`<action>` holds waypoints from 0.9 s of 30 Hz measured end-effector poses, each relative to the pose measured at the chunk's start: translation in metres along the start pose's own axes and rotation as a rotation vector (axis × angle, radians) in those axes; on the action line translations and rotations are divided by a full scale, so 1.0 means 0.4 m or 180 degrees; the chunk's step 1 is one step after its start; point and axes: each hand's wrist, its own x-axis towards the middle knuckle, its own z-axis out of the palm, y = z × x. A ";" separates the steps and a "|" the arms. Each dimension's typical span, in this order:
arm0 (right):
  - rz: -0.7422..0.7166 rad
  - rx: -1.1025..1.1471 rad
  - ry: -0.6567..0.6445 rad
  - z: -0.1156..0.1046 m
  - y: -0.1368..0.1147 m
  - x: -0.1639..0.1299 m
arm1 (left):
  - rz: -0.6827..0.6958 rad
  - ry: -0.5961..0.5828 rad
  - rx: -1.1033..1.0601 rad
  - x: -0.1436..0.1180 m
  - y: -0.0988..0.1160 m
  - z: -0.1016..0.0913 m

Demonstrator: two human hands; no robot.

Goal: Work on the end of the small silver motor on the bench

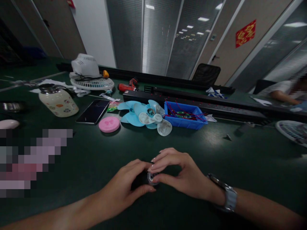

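Head view is showing both hands pinching a small round metal part (pixel 152 177) between them, low over the surface (pixel 96 159). The left hand (pixel 127 187) and right hand (pixel 177 172) are closing on its rim. It looks hard, light and slippery, so gripping its edges seems best.

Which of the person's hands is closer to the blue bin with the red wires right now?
Right. The right hand lies almost directly below the blue bin, nearer the camera. The left hand sits further to the left and lower still. Both hands meet on a small round metal part.
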 end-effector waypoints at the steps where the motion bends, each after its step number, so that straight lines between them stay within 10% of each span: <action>1: 0.0031 0.0021 0.0008 0.006 0.003 0.000 | 0.0004 -0.0009 -0.0002 0.000 0.000 0.000; 27: 0.0033 0.0203 0.0260 0.003 0.002 -0.002 | -0.0039 -0.0060 -0.0078 0.002 0.009 -0.006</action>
